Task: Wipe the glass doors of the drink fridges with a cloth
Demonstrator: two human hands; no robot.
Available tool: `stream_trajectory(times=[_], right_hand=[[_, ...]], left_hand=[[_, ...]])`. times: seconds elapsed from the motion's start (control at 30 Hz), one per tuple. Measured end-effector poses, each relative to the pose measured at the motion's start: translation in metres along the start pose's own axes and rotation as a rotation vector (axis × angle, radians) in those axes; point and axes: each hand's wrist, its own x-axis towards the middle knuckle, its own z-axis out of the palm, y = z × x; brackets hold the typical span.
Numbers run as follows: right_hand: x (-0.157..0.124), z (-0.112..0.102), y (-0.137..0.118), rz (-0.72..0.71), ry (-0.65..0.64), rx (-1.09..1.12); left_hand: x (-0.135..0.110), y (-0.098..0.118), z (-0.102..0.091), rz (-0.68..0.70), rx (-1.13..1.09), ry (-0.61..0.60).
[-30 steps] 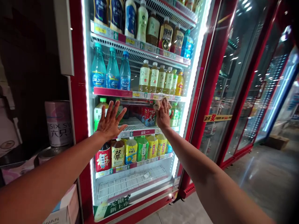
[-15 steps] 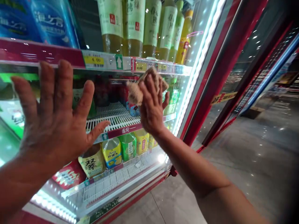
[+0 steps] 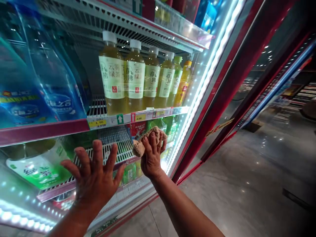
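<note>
My left hand [image 3: 95, 179] lies flat with fingers spread against the glass door [image 3: 74, 108] of a red drinks fridge, low in the view. Just to its right, my right hand [image 3: 151, 158] is closed on a crumpled tan cloth [image 3: 147, 138] and presses it to the same glass. Behind the glass, a row of pale green tea bottles [image 3: 138, 82] stands on a shelf with yellow price tags [image 3: 97, 123]. Large blue bottles [image 3: 46, 85] fill the left of that shelf.
The fridge's red frame [image 3: 237, 75] and a white light strip [image 3: 204, 82] run diagonally at the right. More glass-fronted fridges continue beyond. Shiny grey floor [image 3: 247, 191] spreads to the right and below. A wire shelf [image 3: 113, 148] and green bottles sit lower down.
The view has tilted upward and both hands now sit lower in it, still on the glass. My right hand with the cloth has slid down below the price-tag rail.
</note>
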Motion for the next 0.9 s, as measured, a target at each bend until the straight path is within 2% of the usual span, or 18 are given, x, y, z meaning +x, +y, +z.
stream_trajectory(times=[0.17,0.4,0.5,0.63,0.77,0.83,0.9], right_hand=[[0.024,-0.011,0.009,0.14,-0.115,0.014],[0.001,-0.009,0.013,0.287,-0.221,0.108],[0.016,-0.015,0.02,0.288,-0.248,0.117],[0.03,-0.019,0.035,0.266,-0.275,0.1],[0.002,-0.018,0.04,0.299,-0.339,0.124],[-0.004,-0.02,0.039,0.303,-0.306,0.119],[0.005,-0.023,0.04,0.305,-0.255,0.11]], left_hand=[[0.013,0.029,0.0,-0.141,-0.002,-0.026],[0.026,0.059,-0.004,-0.275,0.015,-0.062],[0.034,0.07,-0.005,-0.318,0.067,-0.072],[0.041,0.077,-0.001,-0.376,0.104,-0.079],[0.038,0.075,0.004,-0.4,0.083,-0.113],[0.036,0.077,0.003,-0.422,0.074,-0.127],[0.038,0.082,0.001,-0.452,0.059,-0.122]])
